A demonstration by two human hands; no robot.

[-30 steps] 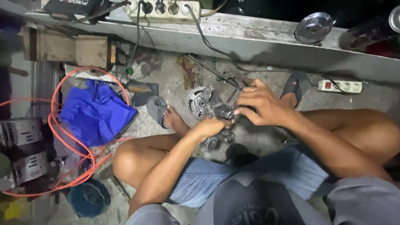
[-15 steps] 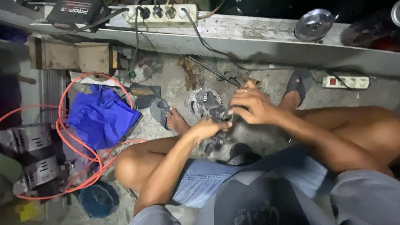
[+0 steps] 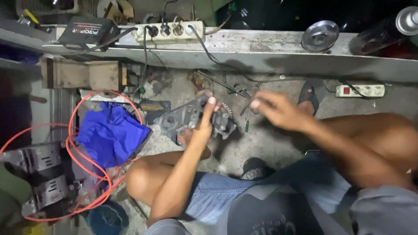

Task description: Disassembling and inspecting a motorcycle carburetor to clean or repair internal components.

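The left hand [image 3: 205, 124] gripped a grey metal engine part [image 3: 193, 121], fingers wrapped over its top edge with one fingertip showing pale at the upper rim. The part was held just above the concrete floor [image 3: 265, 143], tilted, with a toothed round piece showing at its side nearest the right hand. The right hand [image 3: 276, 109] hung a little apart from the part, blurred, fingers loosely spread and holding nothing that could be made out.

Between the two hands and slightly beyond them, thin metal rods and a green-handled screwdriver [image 3: 246, 122] lay on the floor. Beyond the right hand a dark sandal [image 3: 310, 93] rested on the floor, and farther out to that side lay a white power strip [image 3: 360, 91]. Near the person's body, below the hands, a second dark sandal [image 3: 254, 167] sat by the bent knee.

Out past the left hand, a crumpled blue cloth [image 3: 111, 135] lay inside a loop of orange cable [image 3: 82, 174], and beyond that cable stood a grey finned metal housing [image 3: 39, 174]. Farther ahead of the hands ran a concrete ledge [image 3: 244, 54] carrying a white multi-socket strip [image 3: 170, 31] with plugs in it, a black box [image 3: 87, 32], and a shiny round metal disc [image 3: 320, 35]. A wooden block [image 3: 85, 75] sat under the ledge on the left-hand side.
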